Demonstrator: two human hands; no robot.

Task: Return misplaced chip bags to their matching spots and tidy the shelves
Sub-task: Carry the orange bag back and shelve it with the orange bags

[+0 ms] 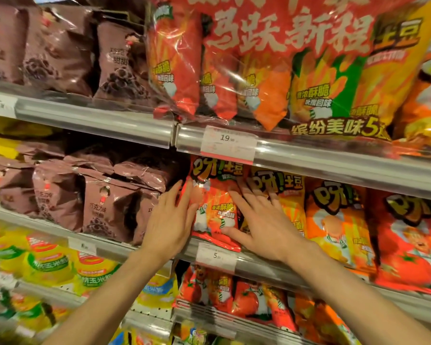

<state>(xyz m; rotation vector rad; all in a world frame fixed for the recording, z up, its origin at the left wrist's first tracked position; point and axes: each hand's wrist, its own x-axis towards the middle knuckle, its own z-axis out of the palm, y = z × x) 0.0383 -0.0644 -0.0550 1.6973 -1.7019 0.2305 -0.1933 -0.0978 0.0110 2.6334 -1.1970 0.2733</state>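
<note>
The red chip bag (pixel 215 207) is standing upright on the middle shelf (pixel 259 266), long axis vertical, printed face pointing outward, top edge just under the upper shelf rail (pixel 309 158). The left hand (pixel 169 220) is pressing flat against the bag's left edge, grip spread with fingers straight. The right hand (pixel 261 225) is lying flat on the bag's right side, fingers splayed, also touching the neighbouring yellow bag (pixel 284 202). Brown bags (pixel 102 202) are standing just beside, to the left.
</note>
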